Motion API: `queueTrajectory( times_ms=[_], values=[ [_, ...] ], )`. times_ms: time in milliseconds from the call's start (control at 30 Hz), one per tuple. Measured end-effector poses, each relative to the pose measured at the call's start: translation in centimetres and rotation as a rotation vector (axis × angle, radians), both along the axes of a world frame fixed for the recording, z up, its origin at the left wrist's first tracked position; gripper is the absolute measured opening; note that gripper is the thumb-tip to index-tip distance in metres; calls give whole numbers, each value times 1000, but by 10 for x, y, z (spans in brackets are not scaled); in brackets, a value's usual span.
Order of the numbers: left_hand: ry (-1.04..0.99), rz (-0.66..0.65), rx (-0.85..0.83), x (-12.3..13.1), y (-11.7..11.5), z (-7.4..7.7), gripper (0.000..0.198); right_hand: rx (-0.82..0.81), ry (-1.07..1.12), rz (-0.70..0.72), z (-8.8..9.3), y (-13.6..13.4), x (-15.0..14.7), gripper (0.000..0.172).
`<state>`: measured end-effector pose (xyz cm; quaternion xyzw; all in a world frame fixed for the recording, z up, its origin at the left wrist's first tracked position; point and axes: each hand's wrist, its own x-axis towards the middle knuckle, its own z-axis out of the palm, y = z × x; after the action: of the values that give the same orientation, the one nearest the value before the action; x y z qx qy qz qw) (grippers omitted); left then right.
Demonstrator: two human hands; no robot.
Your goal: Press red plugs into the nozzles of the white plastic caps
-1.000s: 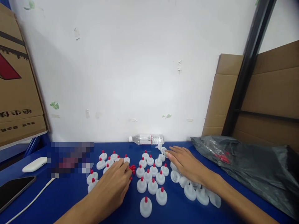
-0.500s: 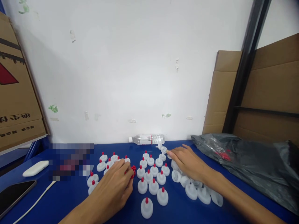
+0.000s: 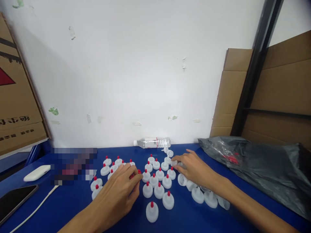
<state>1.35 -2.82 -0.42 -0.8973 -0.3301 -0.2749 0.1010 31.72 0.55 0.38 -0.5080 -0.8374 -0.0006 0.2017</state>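
Note:
My left hand (image 3: 121, 187) is curled over a small pile of red tip caps (image 3: 132, 175), its fingers bent and bunched among them; the fingertips are partly hidden. My right hand (image 3: 193, 166) has thumb and fingers closed around a translucent white nozzle cap (image 3: 174, 163) at the near edge of a heap. Between the hands stand several white nozzle caps with red tips (image 3: 159, 191), upright in loose rows. More red-tipped ones (image 3: 105, 170) stand left of and behind my left hand. Bare white nozzle caps (image 3: 198, 195) lie jumbled below my right hand and forearm.
A clear plastic bottle (image 3: 152, 142) lies along the wall. A grey plastic bag (image 3: 262, 171) with red pieces covers the table's right side. At left are a phone (image 3: 17, 202), a white case (image 3: 37, 173) and a cable (image 3: 36, 208). Cardboard (image 3: 20, 97) stands at the left edge.
My right hand's fingers have moved down from the far caps onto a nearer white cap. My left forefinger and thumb have shifted slightly right over the red pile. The view has tilted a little.

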Motion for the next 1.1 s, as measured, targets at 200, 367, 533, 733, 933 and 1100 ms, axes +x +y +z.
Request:
queueTrajectory(
  times_ms=[200, 367, 533, 733, 933, 1100],
  values=[
    [-16, -47, 50, 0, 0, 4, 25, 77, 79, -10, 12, -2, -2, 14],
    [-93, -69, 71, 0, -2, 5, 21, 218, 164, 50, 16, -12, -11, 12],
    [-183, -118, 121, 1, -6, 4, 21, 326, 173, 143, 12, -28, -26, 8],
    [-211, -157, 214, 5, -12, 4, 23, 393, 200, 350, 10, -49, -43, 6],
    [-236, -214, 247, 4, -12, 4, 21, 359, 298, 459, 3, -52, -47, 44],
    [-238, -204, 247, 4, -12, 5, 22, 280, 289, 438, 0, -54, -48, 54]
  ],
)
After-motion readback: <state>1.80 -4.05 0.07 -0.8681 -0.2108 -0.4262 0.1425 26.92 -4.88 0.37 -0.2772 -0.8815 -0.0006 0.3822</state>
